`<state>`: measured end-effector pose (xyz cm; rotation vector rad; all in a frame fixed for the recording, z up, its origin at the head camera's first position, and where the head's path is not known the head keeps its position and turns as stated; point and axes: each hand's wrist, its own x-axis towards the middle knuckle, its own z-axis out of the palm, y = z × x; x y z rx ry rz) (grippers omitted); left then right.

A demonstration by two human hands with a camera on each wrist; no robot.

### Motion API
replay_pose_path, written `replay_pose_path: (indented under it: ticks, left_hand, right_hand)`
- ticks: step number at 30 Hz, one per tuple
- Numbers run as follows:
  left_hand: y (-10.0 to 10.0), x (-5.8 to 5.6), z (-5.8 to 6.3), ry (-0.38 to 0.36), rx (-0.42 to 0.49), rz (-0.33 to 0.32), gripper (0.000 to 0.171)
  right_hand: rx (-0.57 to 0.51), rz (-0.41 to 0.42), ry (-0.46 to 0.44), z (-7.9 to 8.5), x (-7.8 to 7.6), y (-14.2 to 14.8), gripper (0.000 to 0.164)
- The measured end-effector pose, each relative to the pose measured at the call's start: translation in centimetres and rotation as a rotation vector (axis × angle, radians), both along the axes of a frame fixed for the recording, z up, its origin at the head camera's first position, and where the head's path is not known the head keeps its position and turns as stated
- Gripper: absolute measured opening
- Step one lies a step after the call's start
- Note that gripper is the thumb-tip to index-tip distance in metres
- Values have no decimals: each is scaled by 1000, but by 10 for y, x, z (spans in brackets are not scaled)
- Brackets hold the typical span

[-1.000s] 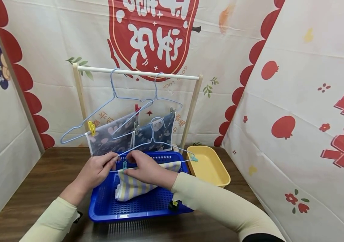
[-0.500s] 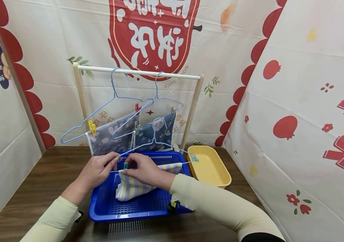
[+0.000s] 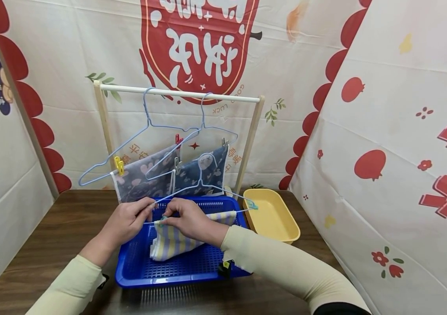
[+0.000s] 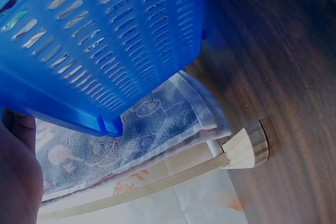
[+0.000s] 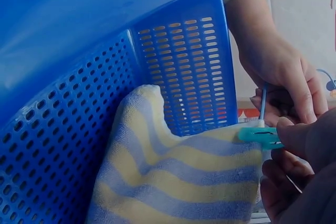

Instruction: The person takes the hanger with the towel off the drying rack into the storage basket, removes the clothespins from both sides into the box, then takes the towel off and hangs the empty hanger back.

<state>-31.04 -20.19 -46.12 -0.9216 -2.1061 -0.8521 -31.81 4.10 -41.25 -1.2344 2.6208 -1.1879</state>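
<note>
My left hand (image 3: 129,218) grips the left end of a light blue wire hanger (image 3: 184,189) above the blue basket. Over the hanger's lower bar drapes a yellow and lavender striped towel (image 3: 174,240), its lower part hanging down into the basket. With thumb and fingers my right hand (image 3: 188,221) pinches a teal clothespin (image 5: 261,136), which sits across the towel's top edge at the bar in the right wrist view. A second teal clothespin (image 3: 253,205) is on the hanger's right end. The left wrist view catches only part of the left hand (image 4: 21,171), beside the basket wall.
The blue basket (image 3: 184,279) stands on the wooden table (image 3: 19,258). Behind it, a rack with a white rail (image 3: 180,94) carries two hangers with a grey towel (image 3: 144,179) and a dark blue towel (image 3: 207,175), both clipped on. A yellow tray (image 3: 272,218) stands to the right.
My right hand's fingers have closed in on the teal clothespin, which has tipped from upright to lying lower over the towel's edge. The left hand stays in place on the hanger.
</note>
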Motion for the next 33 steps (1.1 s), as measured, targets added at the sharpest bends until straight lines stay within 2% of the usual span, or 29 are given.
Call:
replay_pose_path:
  ticks: [9,16,24,33]
  left_hand:
    - [0,2,3,-7,1,7,19]
    - [-1,2,3,-4,1,1,23]
    - [-2,1,1,-30,0,0,23]
    - [-2,0,1,-24,4,-1,26]
  right_hand:
    - [-51,-11,49,3,0,1,9]
    - [-87,-28,16,12,6,6,7]
    - [-39,-19,2,17,10,9,10]
    - [10,-73,-9,23,13,17,17]
